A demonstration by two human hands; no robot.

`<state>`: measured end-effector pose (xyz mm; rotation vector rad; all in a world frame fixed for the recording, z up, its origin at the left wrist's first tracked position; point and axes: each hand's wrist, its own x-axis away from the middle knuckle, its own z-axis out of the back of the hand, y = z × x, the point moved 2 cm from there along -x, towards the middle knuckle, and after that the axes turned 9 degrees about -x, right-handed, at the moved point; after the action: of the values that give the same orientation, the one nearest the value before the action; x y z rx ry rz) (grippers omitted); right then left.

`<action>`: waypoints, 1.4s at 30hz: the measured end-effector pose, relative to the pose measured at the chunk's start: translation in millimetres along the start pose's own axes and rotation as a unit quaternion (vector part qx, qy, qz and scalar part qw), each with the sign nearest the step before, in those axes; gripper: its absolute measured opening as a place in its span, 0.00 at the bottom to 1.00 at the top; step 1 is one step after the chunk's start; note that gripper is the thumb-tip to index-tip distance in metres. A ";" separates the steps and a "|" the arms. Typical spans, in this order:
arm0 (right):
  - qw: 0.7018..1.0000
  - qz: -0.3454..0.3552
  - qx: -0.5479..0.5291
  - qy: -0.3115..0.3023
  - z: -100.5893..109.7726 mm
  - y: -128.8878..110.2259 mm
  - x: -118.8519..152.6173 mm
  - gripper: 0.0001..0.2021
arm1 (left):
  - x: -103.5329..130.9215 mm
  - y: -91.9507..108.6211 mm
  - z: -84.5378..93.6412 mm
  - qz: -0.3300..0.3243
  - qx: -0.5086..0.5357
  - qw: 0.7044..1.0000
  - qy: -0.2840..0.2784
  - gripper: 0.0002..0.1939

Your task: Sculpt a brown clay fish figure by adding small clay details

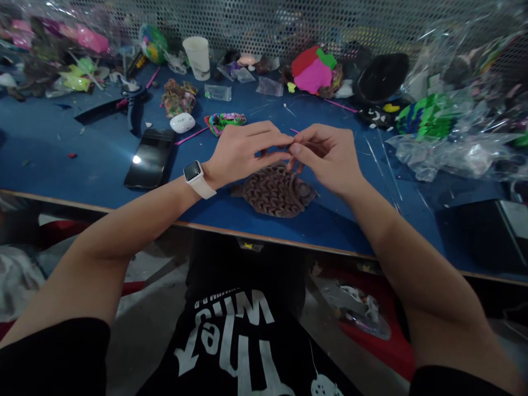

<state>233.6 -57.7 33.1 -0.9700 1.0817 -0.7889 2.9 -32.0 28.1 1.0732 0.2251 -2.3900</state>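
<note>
- Blue table point(53, 143) here, one phone point(154, 151) left, one cup point(197, 58) far!
- One brown scaly model point(276, 193), near middle.
- Two hands above: left hand point(247, 147), right hand point(332, 157), fingertips meeting; can't tell whether either's clamped.

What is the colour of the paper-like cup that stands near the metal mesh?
The cup is whitish with a greyish print low down; the head view shows it.

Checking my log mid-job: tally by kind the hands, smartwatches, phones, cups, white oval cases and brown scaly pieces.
Left hand and right hand: 2
Smartwatch: 1
Phone: 1
Cup: 1
White oval case: 1
Brown scaly piece: 1
Total: 7
</note>
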 end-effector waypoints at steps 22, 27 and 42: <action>0.870 0.065 0.346 -0.346 18.8 -43.5 16.8 0.15 | -6.4 -9.7 -5.8 0.008 -0.020 1.000 0.001 0.26; 0.871 0.085 0.352 -0.331 18.5 -40.3 22.5 0.16 | -7.5 -11.4 -6.9 0.017 -0.028 0.999 0.000 0.31; 0.864 0.060 0.351 -0.356 15.5 -44.7 19.5 0.14 | -9.1 -12.2 -6.4 0.037 -0.015 0.999 -0.029 0.36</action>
<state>251.3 -88.2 70.1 -0.4731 0.1579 -0.5693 6.0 -15.9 29.8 0.9796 0.1964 -2.3404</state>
